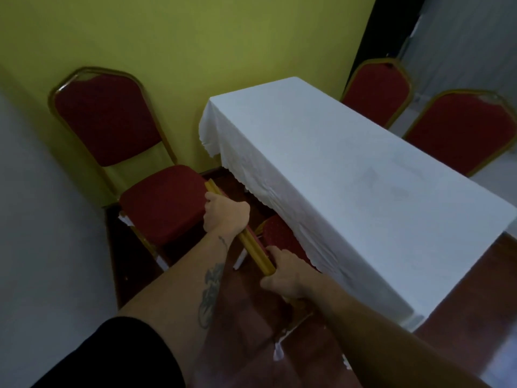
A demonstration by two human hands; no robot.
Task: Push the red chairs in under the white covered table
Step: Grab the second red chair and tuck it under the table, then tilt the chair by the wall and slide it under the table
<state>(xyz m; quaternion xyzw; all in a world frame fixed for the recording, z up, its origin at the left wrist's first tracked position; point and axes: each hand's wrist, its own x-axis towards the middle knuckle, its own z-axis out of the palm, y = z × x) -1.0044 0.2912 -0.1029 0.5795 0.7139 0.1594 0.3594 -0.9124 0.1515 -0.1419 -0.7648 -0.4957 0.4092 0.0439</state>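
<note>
**Chair going in under the tablecloth, both hands on the backrest**

So the chair being pushed (275, 236) is right at the near long side of the white covered table (363, 175). Its red seat is partly tucked under the hanging edge of the cloth, and only a patch of dotted red cushion shows. The gold top rail of its backrest (246, 239) runs roughly parallel to that table edge, which makes sense if you want the chair to slide in square instead of twisting.

Both hands are wrapped around that rail. The left hand (226, 217) is closed over the end farther along the table, knuckles up, and the right hand (285, 275) is closed on the nearer end. Holding it wide like that probably gives better steering and keeps the legs from catching the cloth. Arms are stretched out, so I'd guess it's mid-push and not fully in yet.

Moving outward: another red chair (134, 169) sits off the table's far left corner, against the yellow-green wall (181, 37), well clear of the cloth and angled, so that one isn't pushed in. Across the table, on its far long side, two more red chairs (377, 91) (461, 130) show their backs above the tabletop. They look close in, but I can't tell whether their seats are under it.

Floor under everything is dark reddish wood (475, 275). Main thing to watch is probably the cloth snagging on the seat.
</note>
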